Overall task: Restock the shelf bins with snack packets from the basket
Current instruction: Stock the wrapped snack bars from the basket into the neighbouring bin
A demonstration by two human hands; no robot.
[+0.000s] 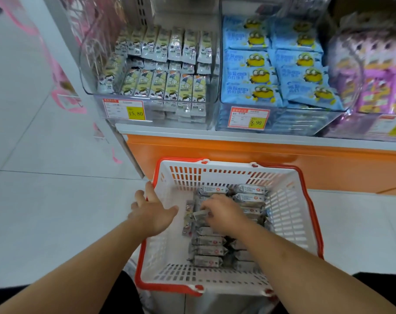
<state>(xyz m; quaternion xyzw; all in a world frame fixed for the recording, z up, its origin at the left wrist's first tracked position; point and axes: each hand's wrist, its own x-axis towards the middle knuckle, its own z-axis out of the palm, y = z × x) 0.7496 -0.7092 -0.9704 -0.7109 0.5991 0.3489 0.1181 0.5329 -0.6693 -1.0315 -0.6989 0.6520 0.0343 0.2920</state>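
Gripping one snack packet (200,214) inside the basket (290,214), the right hand (224,213) should lift straight up while the spread-fingered left hand (154,211) steadies the rim beside it.

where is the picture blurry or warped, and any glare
Head view: wide-angle bending curves the shelf edge; the purple packets at far right are smeared; the clear bin walls show pale reflections; the basket and both price tags stay fairly sharp.
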